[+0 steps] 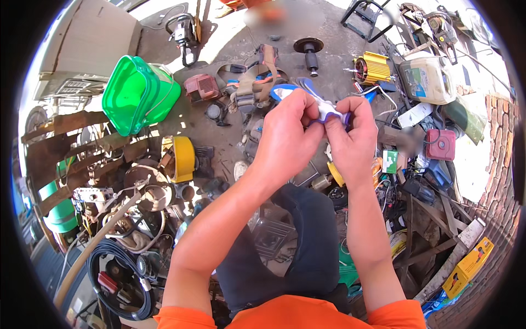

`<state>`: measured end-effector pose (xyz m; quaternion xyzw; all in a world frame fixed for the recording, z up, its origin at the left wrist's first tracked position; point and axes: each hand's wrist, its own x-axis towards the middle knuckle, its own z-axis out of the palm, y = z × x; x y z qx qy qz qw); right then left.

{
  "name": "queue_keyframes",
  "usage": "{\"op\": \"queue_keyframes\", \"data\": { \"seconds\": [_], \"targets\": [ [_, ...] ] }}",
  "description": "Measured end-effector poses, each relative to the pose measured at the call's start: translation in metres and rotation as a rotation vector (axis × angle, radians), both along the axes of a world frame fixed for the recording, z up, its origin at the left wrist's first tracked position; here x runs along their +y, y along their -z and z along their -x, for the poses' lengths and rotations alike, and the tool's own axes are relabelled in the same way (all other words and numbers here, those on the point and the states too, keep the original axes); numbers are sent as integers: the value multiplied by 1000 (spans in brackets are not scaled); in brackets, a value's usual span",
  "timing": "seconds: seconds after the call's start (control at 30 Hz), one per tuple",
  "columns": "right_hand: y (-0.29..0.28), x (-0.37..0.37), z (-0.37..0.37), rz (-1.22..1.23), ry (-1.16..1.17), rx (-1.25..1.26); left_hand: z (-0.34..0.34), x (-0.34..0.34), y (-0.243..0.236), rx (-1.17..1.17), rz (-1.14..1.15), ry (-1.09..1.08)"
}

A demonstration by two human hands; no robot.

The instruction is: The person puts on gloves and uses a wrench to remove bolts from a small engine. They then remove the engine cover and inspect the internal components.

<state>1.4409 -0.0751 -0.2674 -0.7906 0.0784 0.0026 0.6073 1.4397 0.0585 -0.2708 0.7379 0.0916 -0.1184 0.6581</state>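
Observation:
In front of me, above the cluttered ground, both hands grip a white and blue work glove (327,108) with a purple edge at its cuff. My left hand (287,129) is closed, thumb and fingers pinching one side of the cuff. The fingers of my right hand (353,126) pinch the opposite side close by. Part of the glove shows beyond my left knuckles, its blue fingers pointing away; my hands cover the rest. Beyond them on the ground lie a brown tool belt (257,82) and a black angle grinder-like tool (310,57) with a round disc.
A green bucket (164,93) stands at far left, near a red engine-like part (203,86). Coiled black cable (123,299) lies at lower left. Rightward are a yellow-finned motor part (372,68), a whitish jerrycan (428,81), a red case (441,144) and a yellow box (468,267).

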Motion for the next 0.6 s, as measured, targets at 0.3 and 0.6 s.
{"op": "queue_keyframes", "data": {
  "seconds": [0.3, 0.6],
  "targets": [
    [140, -18, -49, 495, 408, -705, -88, -1, 116, -568, -246, 211],
    [147, -1, 22, 775, 255, -939, -35, 19, 135, -284, -4, 106]
  ]
}}
